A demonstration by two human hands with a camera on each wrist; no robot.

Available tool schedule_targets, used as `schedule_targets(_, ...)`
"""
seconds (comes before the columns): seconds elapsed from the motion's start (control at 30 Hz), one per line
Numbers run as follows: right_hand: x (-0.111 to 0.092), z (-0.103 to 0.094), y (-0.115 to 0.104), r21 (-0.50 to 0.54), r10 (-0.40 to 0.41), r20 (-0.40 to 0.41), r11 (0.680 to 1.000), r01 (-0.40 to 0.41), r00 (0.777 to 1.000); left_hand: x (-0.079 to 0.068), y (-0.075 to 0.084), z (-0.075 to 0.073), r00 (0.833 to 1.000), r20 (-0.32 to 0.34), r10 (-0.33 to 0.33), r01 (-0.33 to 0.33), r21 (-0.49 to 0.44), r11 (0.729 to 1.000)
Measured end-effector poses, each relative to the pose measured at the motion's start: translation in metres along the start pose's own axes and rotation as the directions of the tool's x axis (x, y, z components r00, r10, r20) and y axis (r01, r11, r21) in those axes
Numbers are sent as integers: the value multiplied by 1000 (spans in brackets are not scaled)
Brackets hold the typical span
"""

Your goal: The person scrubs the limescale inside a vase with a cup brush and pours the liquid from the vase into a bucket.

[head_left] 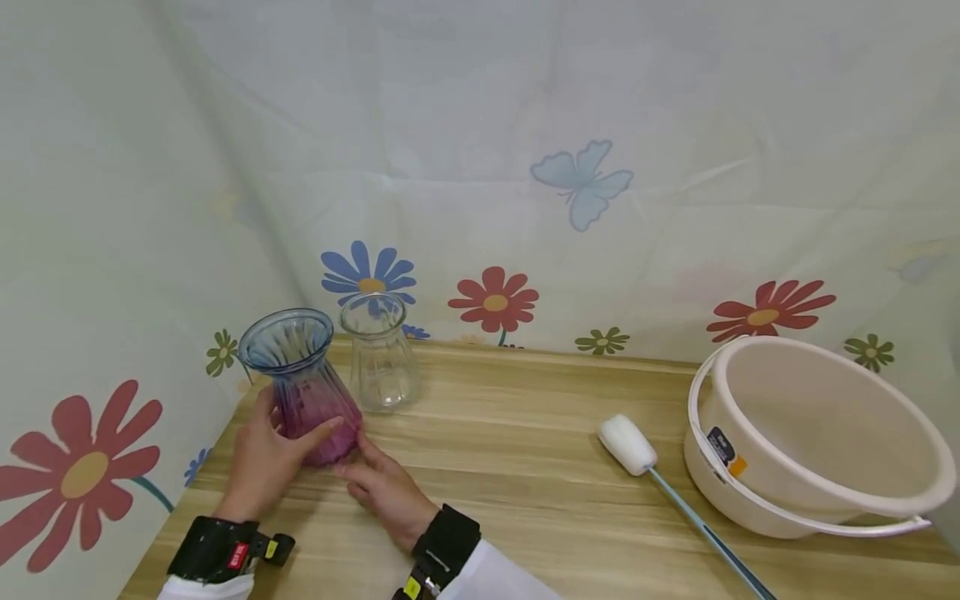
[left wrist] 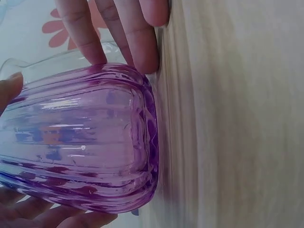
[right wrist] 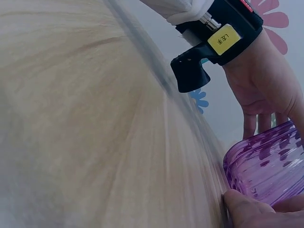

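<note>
A ribbed glass vase (head_left: 318, 408), blue at its flared rim and purple-pink below, leans a little left at the table's left side. My left hand (head_left: 264, 460) grips its body, thumb on the near side and fingers round the far side. At the vase's base, on the right, my right hand (head_left: 393, 493) touches the glass with fairly straight fingertips (left wrist: 144, 59). In the left wrist view the purple base (left wrist: 147, 137) lies close to the tabletop; whether it touches cannot be told. Just behind stands a clear glass vase (head_left: 384, 367), upright.
On the right of the wooden table (head_left: 510, 433) stands a pale pink bucket (head_left: 787, 492) with its handle lowered. A white sponge brush (head_left: 628, 444) with a long blue handle lies left of it. A flower-printed curtain (head_left: 480, 167) hangs behind and at the left.
</note>
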State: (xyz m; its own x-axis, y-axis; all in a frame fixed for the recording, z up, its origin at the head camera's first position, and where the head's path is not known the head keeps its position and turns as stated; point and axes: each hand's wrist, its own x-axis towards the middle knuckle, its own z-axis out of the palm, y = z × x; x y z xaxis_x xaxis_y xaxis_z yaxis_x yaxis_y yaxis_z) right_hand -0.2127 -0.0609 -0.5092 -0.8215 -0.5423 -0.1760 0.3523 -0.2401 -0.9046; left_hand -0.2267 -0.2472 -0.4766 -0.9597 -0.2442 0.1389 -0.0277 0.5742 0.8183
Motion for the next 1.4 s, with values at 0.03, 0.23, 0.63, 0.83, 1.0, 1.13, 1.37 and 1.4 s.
schedule_targets(0.03, 0, 0, 1, -18, -4, -5, 1000, 4, 1000, 1, 0, -1, 1000, 2, 3, -3, -4, 1000)
schedule_targets(0.23, -4, 3, 4, -96, -12, -25, 995, 10, 1000, 6, -4, -6, 999, 31, 26, -25, -31, 999)
schedule_targets(0.63, -6, 1, 4, -88, -16, -50, 996, 12, 999, 15, -6, -9, 997, 57, 59, -62, 47, 997)
schedule_targets(0.83, -2, -3, 5, -22, -18, -70, 1000, 17, 997, 11, 0, -13, 996, 53, 71, -75, 83, 994)
schedule_targets(1.0, 1, -6, 7, 26, -25, -80, 999, 28, 996, -2, 8, -17, 999, 43, 25, -27, 61, 998)
schedule_targets(1.13, 1, -9, 9, 56, -28, -82, 998, 33, 996, -21, 13, -15, 997, -70, -23, 24, 18, 1000)
schedule_targets(1.37, 1, -20, 7, 114, -11, -81, 993, 20, 997, -46, 28, -5, 987, -155, -53, 49, -28, 998)
schedule_targets(1.4, 1, -22, 6, 121, -6, -83, 993, 16, 997, -48, 30, -3, 992, -120, -49, 46, -31, 998)
